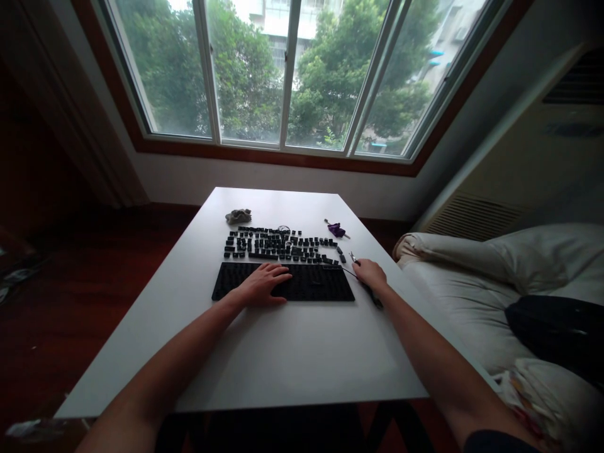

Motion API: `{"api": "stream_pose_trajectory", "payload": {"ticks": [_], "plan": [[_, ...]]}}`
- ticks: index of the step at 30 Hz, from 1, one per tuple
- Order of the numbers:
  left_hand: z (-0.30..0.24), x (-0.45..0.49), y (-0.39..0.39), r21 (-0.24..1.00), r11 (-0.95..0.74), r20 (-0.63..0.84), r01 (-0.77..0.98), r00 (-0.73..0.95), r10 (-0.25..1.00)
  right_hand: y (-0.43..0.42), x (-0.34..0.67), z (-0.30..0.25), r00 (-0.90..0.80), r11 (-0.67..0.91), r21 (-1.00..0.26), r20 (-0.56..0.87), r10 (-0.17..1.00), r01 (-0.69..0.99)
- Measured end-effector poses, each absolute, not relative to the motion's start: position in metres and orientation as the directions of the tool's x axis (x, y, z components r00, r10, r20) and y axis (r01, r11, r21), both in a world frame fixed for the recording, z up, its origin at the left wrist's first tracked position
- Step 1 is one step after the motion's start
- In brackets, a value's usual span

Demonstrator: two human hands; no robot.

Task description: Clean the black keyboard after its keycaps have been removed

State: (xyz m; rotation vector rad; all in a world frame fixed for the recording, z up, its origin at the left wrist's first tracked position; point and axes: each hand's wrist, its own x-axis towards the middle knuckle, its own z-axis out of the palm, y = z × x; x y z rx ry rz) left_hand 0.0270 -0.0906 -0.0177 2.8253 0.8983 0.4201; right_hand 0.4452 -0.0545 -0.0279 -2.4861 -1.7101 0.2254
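A black keyboard base point(311, 286) stripped of its keycaps lies across the white table. My left hand point(264, 283) rests on its left-middle part, fingers stretched out and holding nothing. Just off the base's right end, my right hand point(370, 275) is closed around a pliers-like tool point(376, 301); a silvery tip pokes out ahead of the fingers and a dark handle trails behind. The tool's exact kind is too small to tell. Behind the base, many loose black keycaps point(283, 244) sit in rough rows. A thin cable point(349, 272) runs from the base toward my right hand.
A crumpled grey cloth point(238, 216) is at the table's back left. At the back right lies a purple cloth bundle point(336, 230) with a brush-like stick. A pale sofa point(448, 277) borders the right side. Beyond the white table point(283, 365) is a window point(283, 82).
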Motion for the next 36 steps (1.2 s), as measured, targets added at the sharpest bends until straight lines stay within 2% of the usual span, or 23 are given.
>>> {"api": "stream_pose_trajectory", "payload": {"ticks": [3, 7, 10, 13, 17, 20, 22, 26, 30, 32, 36], "plan": [[-0.015, 0.029, -0.09, 0.228, -0.81, 0.22, 0.54, 0.782, 0.583, -0.038, 0.458, -0.025, 0.368, -0.37, -0.223, -0.052, 0.928, 0.902], [-0.011, 0.025, -0.086, 0.244, -0.81, 0.25, 0.534, 0.772, 0.585, -0.02, 0.469, -0.031, 0.442, -0.429, -0.179, 0.04, 0.896, 0.886], [-0.006, 0.008, -0.071, 0.262, -0.766, 0.336, 0.588, 0.688, 0.643, -0.012, 0.473, -0.039, 0.434, -0.42, -0.167, 0.058, 0.899, 0.892], [-0.007, -0.031, -0.046, 0.304, -0.634, 0.433, 0.711, 0.489, 0.757, -0.005, 0.475, -0.04, 0.414, -0.4, -0.167, 0.063, 0.908, 0.901], [-0.025, -0.102, -0.015, 0.466, -0.344, 0.477, 0.815, 0.096, 0.873, 0.012, 0.456, -0.024, 0.357, -0.329, -0.186, 0.15, 0.922, 0.926], [-0.043, -0.14, -0.003, 0.608, -0.006, 0.35, 0.794, -0.261, 0.899, 0.036, 0.41, -0.006, 0.202, -0.148, -0.209, 0.269, 0.942, 0.967], [-0.052, -0.15, -0.001, 0.675, 0.105, 0.262, 0.73, -0.371, 0.891, 0.056, 0.362, 0.005, 0.06, 0.013, -0.221, 0.319, 0.946, 0.975], [-0.059, -0.142, -0.005, 0.649, 0.018, 0.27, 0.76, -0.252, 0.929, 0.094, 0.24, 0.017, -0.279, 0.377, -0.226, 0.369, 0.886, 0.898], [-0.057, -0.136, -0.006, 0.611, -0.105, 0.321, 0.785, -0.124, 0.939, 0.13, 0.129, 0.025, -0.566, 0.656, -0.126, 0.404, 0.719, 0.744], [-0.057, -0.139, -0.005, 0.635, -0.103, 0.327, 0.765, -0.145, 0.934, 0.153, 0.088, 0.029, -0.62, 0.693, -0.101, 0.369, 0.693, 0.714], [-0.056, -0.147, 0.002, 0.667, -0.101, 0.328, 0.738, -0.169, 0.929, 0.203, 0.035, 0.03, -0.566, 0.609, -0.096, 0.278, 0.776, 0.788]]}}
